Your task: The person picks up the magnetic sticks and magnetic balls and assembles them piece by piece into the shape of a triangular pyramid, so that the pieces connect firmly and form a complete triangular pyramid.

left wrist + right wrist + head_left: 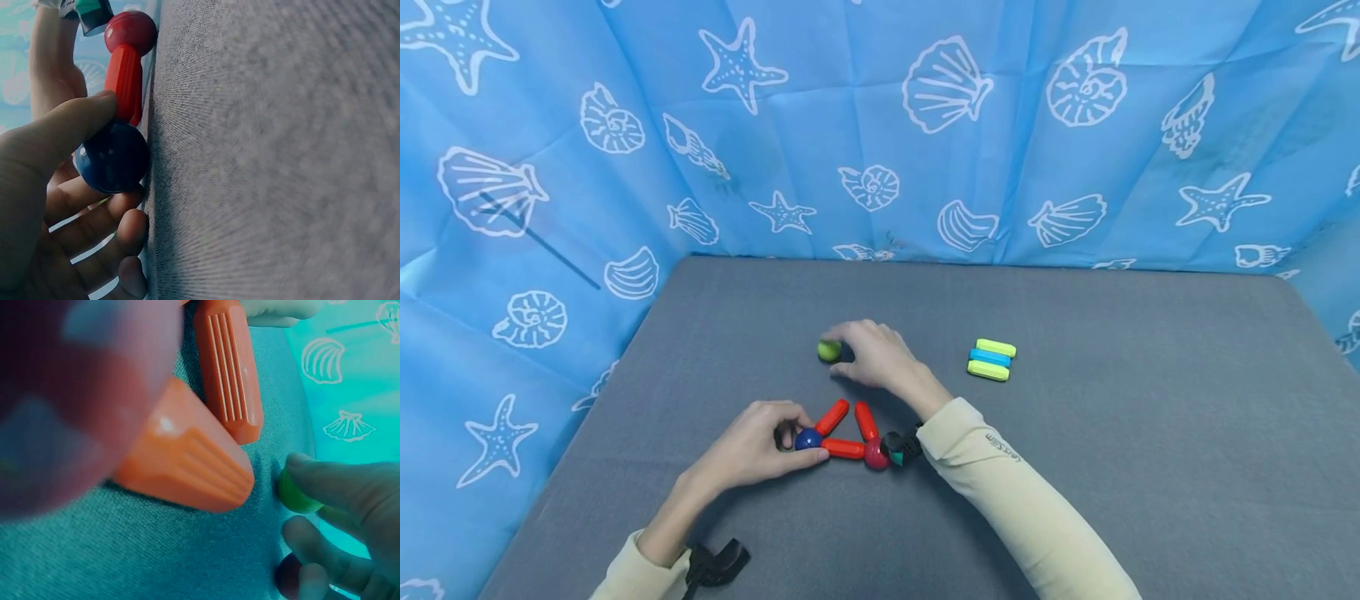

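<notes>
In the head view, my left hand [763,446] grips a blue ball [808,439], with its thumb against the red rod [844,449] joined to it. That rod runs across to a red ball [876,454]. A second red rod [832,417] slants up from the blue ball and a third red rod [866,421] from the red ball, their free ends apart. Farther back, my right hand [876,354] pinches a green ball [830,351] between thumb and index finger. A dark red round shape [287,576] is partly hidden by its other fingers in the right wrist view.
To the right of the right hand, two yellow-green rods [988,370] lie with a blue rod [990,357] between them on the grey table [1150,417]. A blue curtain [820,108] with white sea shapes hangs along the table's back and left edges.
</notes>
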Demonstrator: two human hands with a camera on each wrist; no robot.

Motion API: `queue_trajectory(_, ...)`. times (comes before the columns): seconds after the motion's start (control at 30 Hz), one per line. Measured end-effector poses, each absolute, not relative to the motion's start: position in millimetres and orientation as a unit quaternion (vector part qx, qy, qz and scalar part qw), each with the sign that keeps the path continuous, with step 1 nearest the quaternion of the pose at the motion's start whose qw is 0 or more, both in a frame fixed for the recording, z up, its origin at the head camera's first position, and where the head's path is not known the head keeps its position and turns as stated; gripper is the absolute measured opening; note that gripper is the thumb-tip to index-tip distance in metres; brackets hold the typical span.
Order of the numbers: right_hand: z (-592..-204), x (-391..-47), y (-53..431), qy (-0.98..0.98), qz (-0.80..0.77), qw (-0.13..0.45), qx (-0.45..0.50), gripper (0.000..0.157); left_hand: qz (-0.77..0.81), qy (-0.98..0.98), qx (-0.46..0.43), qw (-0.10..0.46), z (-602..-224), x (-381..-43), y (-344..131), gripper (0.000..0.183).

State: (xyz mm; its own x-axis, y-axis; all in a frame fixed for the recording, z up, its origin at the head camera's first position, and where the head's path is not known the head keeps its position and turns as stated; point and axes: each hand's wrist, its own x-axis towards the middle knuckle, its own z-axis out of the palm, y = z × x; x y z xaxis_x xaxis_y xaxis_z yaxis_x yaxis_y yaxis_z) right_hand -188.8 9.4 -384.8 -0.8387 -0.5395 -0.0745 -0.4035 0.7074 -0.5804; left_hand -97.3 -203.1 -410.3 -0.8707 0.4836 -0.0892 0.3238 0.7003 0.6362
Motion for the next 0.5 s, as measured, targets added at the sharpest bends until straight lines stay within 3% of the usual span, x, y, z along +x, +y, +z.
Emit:
queue_trajectory(0.27,-387.3,-184.3,8.9,0.918,-0.268,0.110,-0.272,0.042,0.328,0.910,0.219,0.126,-411.3,-96.3,-204.4,0.027)
queue_trajectory(0.5,-387.6,-178.7,15.5,0.915,-0.263,0.111,-0.286,0.040,0.326,0.912,0.213,0.131,-410.7,-95.6,-202.7,0.028)
